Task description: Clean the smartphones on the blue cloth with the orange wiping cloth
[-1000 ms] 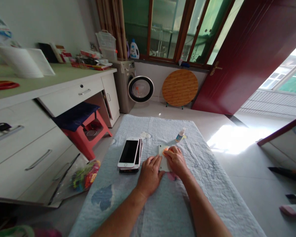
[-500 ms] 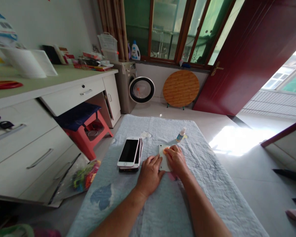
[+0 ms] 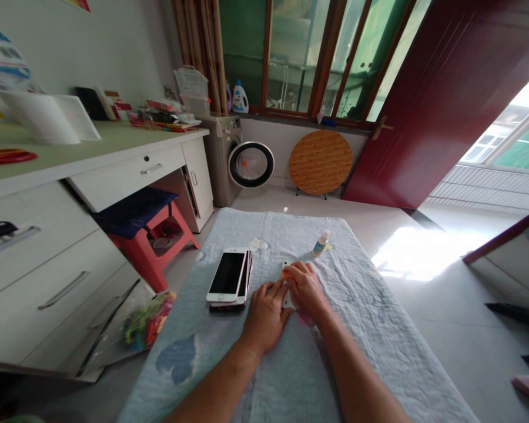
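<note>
A white phone (image 3: 287, 301) lies on the table with its back facing up, mostly covered by my hands. My left hand (image 3: 264, 314) holds it along its left side, thumb near the lower edge. With bent fingers, my right hand (image 3: 307, 289) presses a small orange pad (image 3: 285, 274) onto the upper part of the phone; most of the pad is hidden under the fingers. Left of my hands is a stack of phones (image 3: 227, 274), the top one white-framed with a dark screen. A small spray bottle (image 3: 320, 244) stands upright beyond my right hand.
A pale blue quilted cloth (image 3: 286, 376) covers the table. To the left are a red stool (image 3: 158, 247), a plastic bag (image 3: 134, 323) and a white desk (image 3: 127, 170). A washing machine (image 3: 224, 158) with its door open and a round wooden tabletop (image 3: 321, 161) are at the back.
My right hand has slid the orange pad left across the phone's back, bringing its fingers against my left fingertips. The left hand still holds the phone. The view has tilted slightly.
</note>
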A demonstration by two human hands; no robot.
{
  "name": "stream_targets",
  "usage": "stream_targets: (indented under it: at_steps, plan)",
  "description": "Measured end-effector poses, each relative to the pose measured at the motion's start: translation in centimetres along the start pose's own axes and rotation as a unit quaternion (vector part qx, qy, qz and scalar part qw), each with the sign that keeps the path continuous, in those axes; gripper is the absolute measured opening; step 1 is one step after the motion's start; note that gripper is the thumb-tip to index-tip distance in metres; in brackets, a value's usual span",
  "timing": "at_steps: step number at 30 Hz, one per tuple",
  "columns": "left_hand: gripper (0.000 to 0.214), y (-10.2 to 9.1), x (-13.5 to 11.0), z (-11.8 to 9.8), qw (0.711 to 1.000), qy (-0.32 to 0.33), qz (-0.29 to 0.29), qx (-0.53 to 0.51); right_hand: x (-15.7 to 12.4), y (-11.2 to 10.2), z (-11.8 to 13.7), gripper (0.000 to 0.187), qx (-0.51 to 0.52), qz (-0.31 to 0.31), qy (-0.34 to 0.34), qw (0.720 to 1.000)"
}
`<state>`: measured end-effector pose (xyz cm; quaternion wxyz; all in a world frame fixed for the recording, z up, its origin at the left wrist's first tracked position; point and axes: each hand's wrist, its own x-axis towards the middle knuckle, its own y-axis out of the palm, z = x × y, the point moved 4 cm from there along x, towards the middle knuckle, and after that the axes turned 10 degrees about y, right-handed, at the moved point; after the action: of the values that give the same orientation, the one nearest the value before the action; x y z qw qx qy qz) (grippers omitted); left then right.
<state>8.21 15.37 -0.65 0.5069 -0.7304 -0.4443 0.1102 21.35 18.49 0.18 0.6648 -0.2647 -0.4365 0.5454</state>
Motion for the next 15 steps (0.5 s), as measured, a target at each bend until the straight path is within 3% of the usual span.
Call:
stream_targets:
  at_steps: [5,11,15]
  plan:
    - [0.050,-0.2,0.0,-0.1,1.000,0.000,-0.002,0.000,0.0,0.1,0.6,0.025,0.016,0.016,-0.002,1.000]
    - [0.047,0.1,0.0,0.1,1.000,-0.006,-0.006,0.003,0.7,0.0,-2.6,0.024,0.003,-0.057,0.094,0.994]
    - [0.047,0.2,-0.1,0.1,1.000,-0.004,-0.013,0.000,0.8,0.2,-3.6,0.027,-0.015,-0.064,0.118,0.991]
